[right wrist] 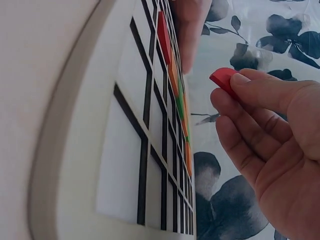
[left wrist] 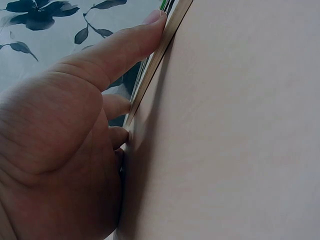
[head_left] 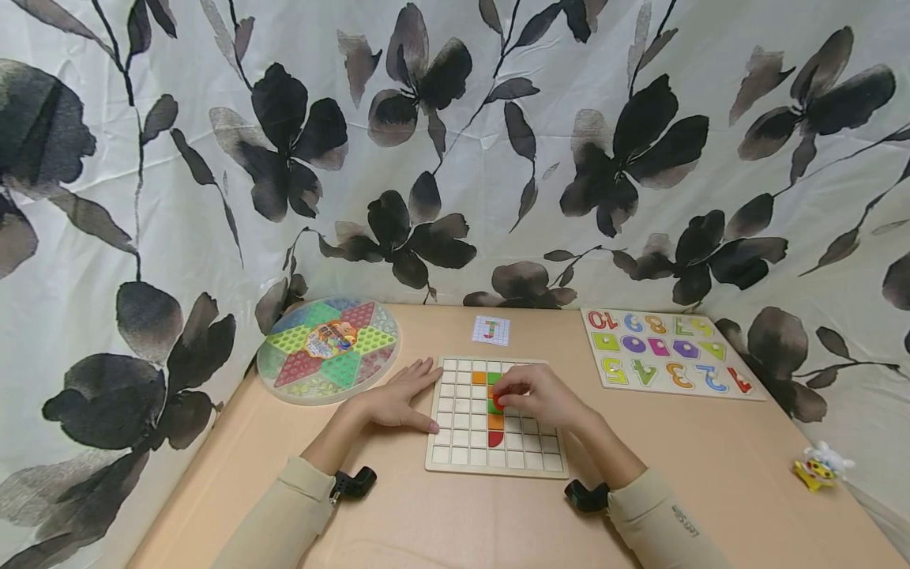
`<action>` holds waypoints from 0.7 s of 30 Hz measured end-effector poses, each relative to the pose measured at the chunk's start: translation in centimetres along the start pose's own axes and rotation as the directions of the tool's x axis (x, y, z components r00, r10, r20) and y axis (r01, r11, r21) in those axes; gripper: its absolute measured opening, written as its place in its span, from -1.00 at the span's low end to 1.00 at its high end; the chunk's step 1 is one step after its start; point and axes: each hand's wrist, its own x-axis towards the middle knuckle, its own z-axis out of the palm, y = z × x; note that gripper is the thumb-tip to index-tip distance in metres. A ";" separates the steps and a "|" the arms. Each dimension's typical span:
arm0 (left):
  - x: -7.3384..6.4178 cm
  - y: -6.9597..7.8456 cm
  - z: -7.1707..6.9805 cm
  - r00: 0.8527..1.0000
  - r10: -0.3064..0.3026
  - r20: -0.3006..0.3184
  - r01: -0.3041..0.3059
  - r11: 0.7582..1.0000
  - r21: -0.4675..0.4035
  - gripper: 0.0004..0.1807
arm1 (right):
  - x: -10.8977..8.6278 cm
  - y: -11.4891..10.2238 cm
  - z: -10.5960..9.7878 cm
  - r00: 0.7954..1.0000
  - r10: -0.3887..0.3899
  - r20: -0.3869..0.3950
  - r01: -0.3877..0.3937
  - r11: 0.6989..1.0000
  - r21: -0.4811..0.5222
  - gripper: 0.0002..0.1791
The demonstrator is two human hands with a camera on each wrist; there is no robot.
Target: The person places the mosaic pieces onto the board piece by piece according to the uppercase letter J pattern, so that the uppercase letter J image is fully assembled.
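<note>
A wooden grid board (head_left: 498, 472) with white squares lies on the table. My left hand (head_left: 398, 399) rests at its left side, fingers extended, the thumb (left wrist: 150, 30) touching the board's edge. Over the board, my right hand (head_left: 543, 395) pinches a red piece with a rounded edge (right wrist: 223, 78) between thumb and fingers. In the right wrist view that piece is apart from the board. Orange (head_left: 479, 378) and green (head_left: 494, 378) pieces sit in the grid's upper part, with more below them in a column. A red rounded piece (head_left: 495, 438) ends the column; my right hand partly hides it higher up.
Behind the board lies a small card (head_left: 491, 330) with a coloured J-shaped pattern. A round Chinese checkers board (head_left: 327, 352) is at the left, a number puzzle board (head_left: 668, 354) at the right. A small yellow-and-white toy (head_left: 821, 466) stands near the right table edge.
</note>
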 end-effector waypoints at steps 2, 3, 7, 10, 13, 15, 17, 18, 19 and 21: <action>0.1 0.0 0.0 1.000 0.001 -0.002 -0.001 1.000 0.000 0.23 | 0.0 -0.2 0.1 1.000 0.005 0.008 -0.005 1.000 0.008 -0.81; 0.1 0.0 0.0 1.000 0.002 -0.004 -0.002 1.000 0.000 0.23 | 0.1 -0.3 0.2 1.000 0.006 0.009 -0.006 1.000 0.008 -0.81; 0.1 0.0 0.0 1.000 0.002 -0.007 -0.002 1.000 -0.001 0.23 | 0.1 -0.4 0.5 1.000 -0.002 0.012 0.002 1.000 0.001 -0.82; 0.1 0.0 0.0 1.000 -0.001 -0.006 0.001 1.000 -0.003 0.22 | 0.2 -0.6 0.7 1.000 -0.017 0.014 0.017 1.000 -0.014 -0.83; 0.1 -0.1 0.0 1.000 -0.003 -0.008 0.003 1.000 -0.005 0.23 | 0.3 -0.7 0.9 0.999 -0.032 0.019 0.032 0.999 -0.031 -0.84; 0.2 -0.2 0.0 1.000 -0.003 -0.010 0.003 1.000 -0.007 0.23 | 0.4 -0.8 1.0 0.999 -0.042 0.027 0.043 0.998 -0.041 -0.84; 0.2 -0.2 0.1 1.000 -0.004 -0.010 0.004 1.000 -0.008 0.23 | 0.4 -0.9 1.2 0.998 -0.050 0.038 0.052 0.997 -0.048 -0.84; 0.2 -0.2 0.1 1.000 -0.004 -0.008 0.004 1.000 -0.008 0.23 | 0.5 -0.9 1.3 0.998 -0.052 0.043 0.055 0.997 -0.053 -0.85; 0.2 -0.2 0.1 1.000 -0.005 -0.008 0.005 1.000 -0.006 0.23 | 0.5 -1.0 1.3 0.997 -0.051 0.049 0.054 0.997 -0.056 -0.85; 0.2 -0.2 0.1 1.000 -0.005 -0.008 0.005 1.000 -0.006 0.23 | 0.5 -1.1 1.5 0.997 -0.044 0.061 0.048 0.997 -0.062 -0.84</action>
